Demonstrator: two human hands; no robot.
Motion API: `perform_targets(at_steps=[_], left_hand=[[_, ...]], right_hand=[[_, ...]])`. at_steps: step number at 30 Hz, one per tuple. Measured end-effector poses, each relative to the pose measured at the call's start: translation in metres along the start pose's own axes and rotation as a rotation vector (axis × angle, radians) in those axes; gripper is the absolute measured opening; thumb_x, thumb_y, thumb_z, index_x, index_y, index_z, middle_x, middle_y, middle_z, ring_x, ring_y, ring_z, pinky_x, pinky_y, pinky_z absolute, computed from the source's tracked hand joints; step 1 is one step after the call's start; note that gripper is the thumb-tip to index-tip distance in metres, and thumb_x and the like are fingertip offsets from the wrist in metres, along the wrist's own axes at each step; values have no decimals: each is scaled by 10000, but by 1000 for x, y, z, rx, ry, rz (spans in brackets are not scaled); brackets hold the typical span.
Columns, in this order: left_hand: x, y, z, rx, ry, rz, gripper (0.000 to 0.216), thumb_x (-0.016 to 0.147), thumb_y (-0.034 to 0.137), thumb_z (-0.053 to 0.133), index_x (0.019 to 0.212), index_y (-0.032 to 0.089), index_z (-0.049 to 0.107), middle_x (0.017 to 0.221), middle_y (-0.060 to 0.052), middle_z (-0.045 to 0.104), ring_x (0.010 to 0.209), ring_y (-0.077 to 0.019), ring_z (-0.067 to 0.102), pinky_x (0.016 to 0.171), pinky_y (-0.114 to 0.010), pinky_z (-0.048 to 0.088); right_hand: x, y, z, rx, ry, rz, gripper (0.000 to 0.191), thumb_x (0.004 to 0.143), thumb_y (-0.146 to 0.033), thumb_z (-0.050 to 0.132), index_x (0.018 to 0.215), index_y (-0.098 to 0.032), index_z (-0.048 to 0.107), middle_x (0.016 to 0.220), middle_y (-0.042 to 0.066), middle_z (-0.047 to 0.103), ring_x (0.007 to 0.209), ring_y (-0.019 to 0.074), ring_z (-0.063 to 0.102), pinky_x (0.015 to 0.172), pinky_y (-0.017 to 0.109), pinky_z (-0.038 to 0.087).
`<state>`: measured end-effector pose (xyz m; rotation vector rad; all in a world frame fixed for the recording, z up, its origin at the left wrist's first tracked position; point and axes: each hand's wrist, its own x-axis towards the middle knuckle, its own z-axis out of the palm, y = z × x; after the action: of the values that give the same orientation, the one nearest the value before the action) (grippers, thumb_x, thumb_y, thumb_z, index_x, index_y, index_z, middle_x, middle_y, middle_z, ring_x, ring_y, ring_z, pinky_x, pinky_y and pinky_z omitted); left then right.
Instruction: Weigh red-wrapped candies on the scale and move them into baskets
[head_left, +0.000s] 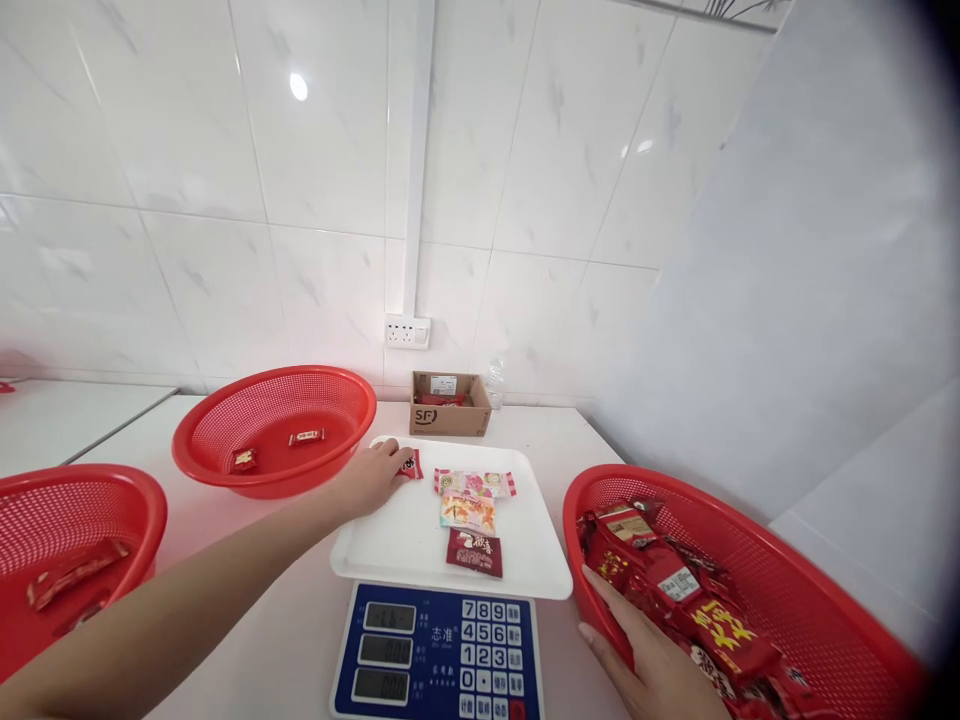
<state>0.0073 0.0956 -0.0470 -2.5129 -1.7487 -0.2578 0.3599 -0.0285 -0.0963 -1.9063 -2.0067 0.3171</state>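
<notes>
My left hand (369,478) reaches over the far left corner of the white scale tray (525,560) and pinches a small red candy packet (409,465). Three more packets lie on the tray: a pink-and-yellow one (474,483), an orange-and-white one (468,512) and a dark red one (475,552). My right hand (651,660) rests with fingers together on the near rim of the right red basket (810,590), against the red snack packets (675,590) piled inside. The blue scale (437,655) sits under the tray.
A red basket (274,428) at the back left holds two small packets. Another red basket (71,545) at the left edge holds red packets. A small cardboard box (450,403) stands by the tiled wall under a socket (407,331).
</notes>
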Motion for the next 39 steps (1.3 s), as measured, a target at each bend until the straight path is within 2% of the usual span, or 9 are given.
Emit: perform_targets(at_steps=[5, 9, 11, 15, 19, 25, 29, 32, 39], left_hand=[[-14, -40, -36, 46, 116, -212, 341, 896, 292, 311, 1156, 203, 512, 1066, -119, 555, 1002, -284, 540, 761, -390, 442], [-12, -64, -47, 74, 169, -310, 374, 873, 289, 346, 1165, 129, 516, 1220, -191, 493, 1198, -364, 392, 962, -538, 281], [-6, -52, -38, 35, 120, -231, 380, 872, 328, 378, 1174, 149, 522, 1284, -155, 482, 1255, -331, 345, 1017, -508, 240], [10, 8, -9, -94, -18, 19, 442, 882, 408, 396, 1249, 178, 484, 1329, -79, 496, 1293, -242, 338, 1048, -379, 273], [27, 58, 9, -191, -88, 175, 369, 876, 319, 426, 1207, 188, 524, 1201, -79, 594, 1220, -229, 439, 1010, -355, 322], [41, 71, 10, -294, -77, 115, 375, 763, 154, 532, 1136, 187, 551, 1065, -86, 608, 916, -201, 616, 747, -284, 475], [37, 52, 3, -329, 36, 32, 330, 806, 128, 461, 1114, 213, 542, 1073, -57, 575, 893, -158, 612, 771, -254, 475], [30, 19, -12, -317, 149, -88, 317, 839, 163, 426, 1138, 220, 516, 1101, -64, 544, 964, -176, 581, 831, -278, 463], [-1, -64, -50, -193, 233, -413, 401, 855, 211, 346, 1222, 94, 460, 1183, -210, 474, 1046, -377, 499, 784, -491, 439]], right_hand=[[-1, 0, 0, 0, -45, 15, 551, 859, -471, 375, 1342, -215, 443, 1366, 51, 473, 1234, 241, 460, 968, 387, 432], [-3, -4, -4, 13, -34, 25, 539, 852, -475, 385, 1318, -217, 471, 1350, 60, 495, 1222, 251, 475, 952, 397, 441], [-3, -8, -6, 13, -41, 38, 547, 851, -479, 375, 1314, -206, 473, 1348, 66, 496, 1220, 253, 476, 956, 401, 437], [-3, -14, -10, -4, -73, 62, 562, 854, -471, 355, 1329, -187, 453, 1353, 70, 492, 1226, 244, 471, 971, 387, 423], [-4, -16, -11, -7, -83, 57, 571, 861, -460, 333, 1340, -166, 433, 1369, 74, 473, 1246, 228, 449, 990, 375, 404], [-5, -18, -12, 7, -52, 33, 540, 862, -442, 356, 1329, -188, 450, 1345, 66, 503, 1223, 220, 476, 975, 369, 417], [-5, -18, -13, 19, -47, 30, 529, 869, -440, 356, 1336, -207, 443, 1345, 57, 504, 1218, 222, 482, 962, 370, 427], [-6, -17, -13, 30, -53, 34, 533, 868, -444, 362, 1339, -206, 439, 1347, 61, 502, 1217, 229, 483, 965, 382, 424], [-6, -16, -11, 27, -39, 35, 528, 857, -443, 386, 1324, -208, 457, 1343, 61, 507, 1216, 230, 484, 963, 384, 428]])
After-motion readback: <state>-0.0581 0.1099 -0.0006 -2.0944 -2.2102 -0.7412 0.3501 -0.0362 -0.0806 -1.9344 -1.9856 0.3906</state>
